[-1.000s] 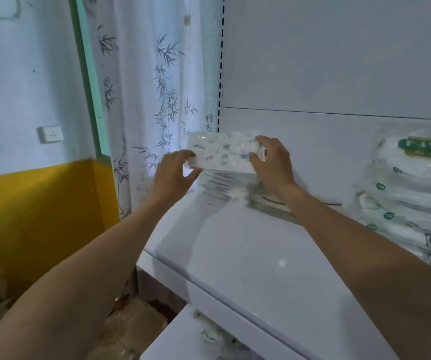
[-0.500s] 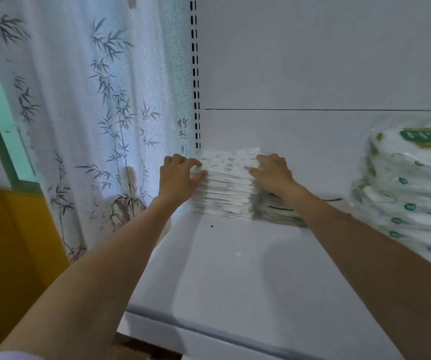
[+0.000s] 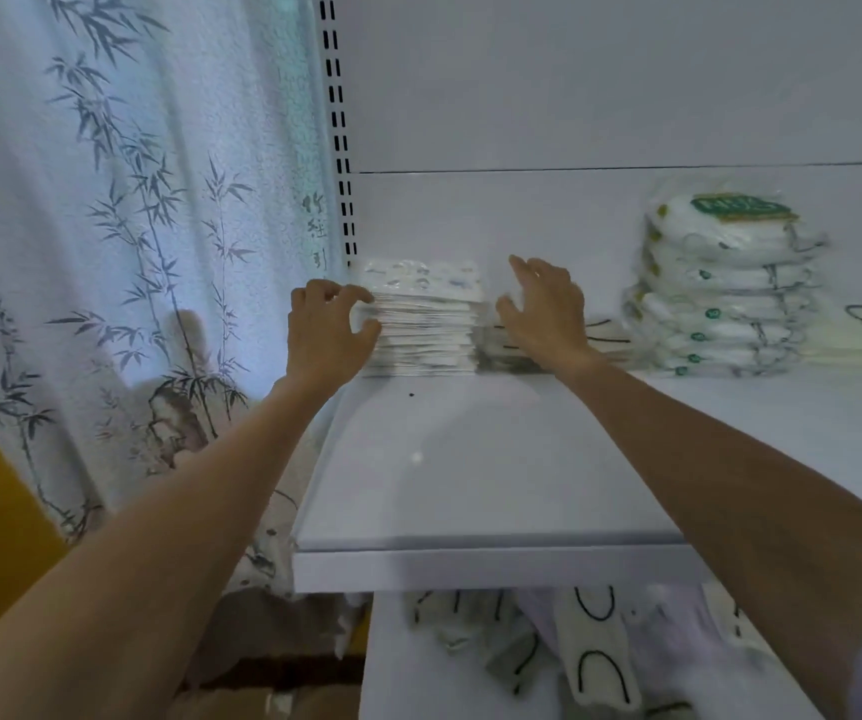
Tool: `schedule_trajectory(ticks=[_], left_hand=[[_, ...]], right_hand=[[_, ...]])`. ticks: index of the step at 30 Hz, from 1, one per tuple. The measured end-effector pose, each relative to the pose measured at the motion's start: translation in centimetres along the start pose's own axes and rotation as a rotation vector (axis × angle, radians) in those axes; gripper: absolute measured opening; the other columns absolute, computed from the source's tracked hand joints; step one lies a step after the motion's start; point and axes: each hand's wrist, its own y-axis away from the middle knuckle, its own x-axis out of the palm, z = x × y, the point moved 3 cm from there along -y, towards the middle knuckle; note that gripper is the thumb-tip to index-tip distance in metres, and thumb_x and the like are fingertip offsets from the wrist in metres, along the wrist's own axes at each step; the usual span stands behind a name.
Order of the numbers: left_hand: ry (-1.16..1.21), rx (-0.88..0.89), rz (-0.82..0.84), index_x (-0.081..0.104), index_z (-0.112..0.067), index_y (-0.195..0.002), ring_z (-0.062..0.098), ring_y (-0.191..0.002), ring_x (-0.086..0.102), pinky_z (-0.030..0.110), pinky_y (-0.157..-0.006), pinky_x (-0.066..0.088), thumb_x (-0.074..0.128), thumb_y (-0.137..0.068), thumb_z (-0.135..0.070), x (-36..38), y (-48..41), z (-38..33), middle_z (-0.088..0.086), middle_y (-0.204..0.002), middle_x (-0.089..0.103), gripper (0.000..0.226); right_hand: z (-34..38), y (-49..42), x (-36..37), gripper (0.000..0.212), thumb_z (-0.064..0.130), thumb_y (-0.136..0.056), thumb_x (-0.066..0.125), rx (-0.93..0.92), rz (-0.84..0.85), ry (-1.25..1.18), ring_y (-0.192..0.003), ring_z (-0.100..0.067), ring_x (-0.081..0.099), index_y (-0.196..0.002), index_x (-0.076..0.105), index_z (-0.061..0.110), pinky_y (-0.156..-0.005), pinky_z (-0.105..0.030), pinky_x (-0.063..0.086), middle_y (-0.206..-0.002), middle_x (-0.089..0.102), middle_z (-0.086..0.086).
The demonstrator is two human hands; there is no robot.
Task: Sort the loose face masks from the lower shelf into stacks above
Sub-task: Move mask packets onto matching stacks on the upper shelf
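while the white mask stack (image 3: 421, 324) sits in the back left corner of the upper shelf (image 3: 470, 459), pushed up to the rear panel beside the slotted upright (image 3: 338, 122), the left hand (image 3: 322, 330) curls around its left end. the fingers hook over the top edge and the thumb presses into the side, apparently to square the packets and stop them sliding off toward the curtain (image 3: 133, 226). the right hand (image 3: 543, 309) hovers just beside the stack's right end with fingers straight and spread; whether it touches anything cannot be told, but it looks ready to pat that end flush. under that palm lies a low pile (image 3: 501, 350) with black ear loops, touching the stack. farther right, well apart, stands a taller pile of green-labelled packs (image 3: 720, 293), so each kind seems to get its own stack. below, near the front edge of the lower shelf (image 3: 408, 667), loose masks (image 3: 595, 646) with black loops lie jumbled, so the sorting looks far from finished.
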Motion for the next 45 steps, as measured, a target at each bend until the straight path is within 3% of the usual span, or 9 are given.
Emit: schedule_trajectory(ticks=[5, 13, 17, 21, 27, 33, 35, 39, 45], left_hand=[[0.124, 0.099, 0.046, 0.067, -0.011, -0.107, 0.034, -0.112, 0.044, 0.036, -0.097, 0.036, 0.065, -0.080, -0.010, 0.8, 3.8, -3.2, 0.014, -0.113, 0.057, 0.027], [0.294, 0.204, 0.167, 0.064, -0.016, -0.112, 0.024, -0.114, 0.046, 0.013, -0.083, 0.023, 0.060, -0.084, -0.017, 2.0, 10.0, -14.0, 0.006, -0.118, 0.058, 0.029], [0.354, 0.213, 0.243, 0.064, -0.016, -0.111, 0.022, -0.122, 0.043, 0.018, -0.093, 0.025, 0.059, -0.084, -0.016, 3.0, 14.6, -18.5, 0.005, -0.123, 0.057, 0.028], [0.389, 0.205, 0.257, 0.066, -0.013, -0.107, 0.022, -0.110, 0.047, 0.014, -0.086, 0.026, 0.058, -0.083, -0.011, 3.2, 19.6, -21.3, 0.007, -0.116, 0.057, 0.025], [0.350, 0.328, 0.160, 0.070, -0.009, -0.088, 0.032, -0.092, 0.056, 0.028, -0.078, 0.036, 0.047, -0.077, -0.022, 2.8, 26.4, -22.4, 0.012, -0.095, 0.063, 0.028], [0.320, 0.237, 0.261, 0.070, -0.007, -0.087, 0.033, -0.090, 0.058, 0.028, -0.079, 0.038, 0.043, -0.075, -0.023, 4.6, 32.0, -20.2, 0.014, -0.094, 0.064, 0.034], [0.281, 0.195, 0.295, 0.071, -0.006, -0.086, 0.035, -0.087, 0.058, 0.033, -0.080, 0.042, 0.049, -0.075, -0.018, 6.3, 33.7, -18.2, 0.016, -0.092, 0.064, 0.027], [0.244, 0.067, 0.451, 0.071, -0.002, -0.086, 0.037, -0.084, 0.061, 0.029, -0.079, 0.040, 0.064, -0.070, -0.003, 9.9, 36.8, -13.8, 0.020, -0.090, 0.066, 0.017], [0.232, -0.215, 0.586, 0.069, -0.004, -0.106, 0.032, -0.110, 0.054, 0.016, -0.088, 0.031, 0.060, -0.083, -0.004, 14.3, 38.2, -7.9, 0.017, -0.114, 0.062, 0.025]], right_hand=[[-2.3, 3.8, -2.5, 0.056, 0.026, -0.094, 0.048, 0.013, -0.003, 0.072, -0.135, -0.030, 0.030, -0.146, 0.031, 0.012, -0.111, -0.042, 0.025, -0.148, 0.035, -0.012], [-7.0, 10.0, -9.3, 0.050, 0.023, -0.091, 0.050, 0.052, 0.016, 0.234, -0.126, -0.032, 0.038, -0.140, 0.041, 0.012, -0.101, -0.044, 0.034, -0.135, 0.047, -0.015], [-9.8, 13.7, -13.1, 0.049, 0.023, -0.092, 0.051, 0.106, -0.007, 0.183, -0.126, -0.033, 0.040, -0.138, 0.042, 0.007, -0.102, -0.042, 0.034, -0.135, 0.048, -0.018], [-12.2, 18.9, -15.3, 0.049, 0.019, -0.091, 0.049, 0.101, 0.007, 0.182, -0.126, -0.030, 0.039, -0.138, 0.042, 0.008, -0.100, -0.038, 0.032, -0.135, 0.047, -0.015], [-15.3, 26.0, -17.1, 0.038, 0.014, -0.086, 0.050, 0.123, -0.017, 0.302, -0.114, -0.031, 0.045, -0.123, 0.051, 0.006, -0.090, -0.039, 0.034, -0.122, 0.053, -0.014], [-17.9, 30.7, -14.9, 0.033, 0.015, -0.088, 0.051, 0.196, 0.046, 0.271, -0.111, -0.031, 0.049, -0.118, 0.053, 0.003, -0.090, -0.038, 0.036, -0.119, 0.056, -0.015], [-18.3, 32.0, -12.6, 0.033, 0.014, -0.087, 0.053, 0.210, 0.104, 0.244, -0.114, -0.032, 0.047, -0.119, 0.052, 0.003, -0.091, -0.039, 0.036, -0.121, 0.055, -0.015], [-19.0, 34.3, -7.3, 0.037, 0.014, -0.087, 0.054, 0.238, 0.274, 0.220, -0.112, -0.034, 0.050, -0.121, 0.051, 0.001, -0.089, -0.041, 0.040, -0.120, 0.054, -0.019], [-20.6, 34.5, -0.6, 0.043, 0.018, -0.091, 0.055, 0.358, 0.544, 0.059, -0.113, -0.035, 0.051, -0.128, 0.044, 0.001, -0.088, -0.039, 0.045, -0.122, 0.053, -0.022]])
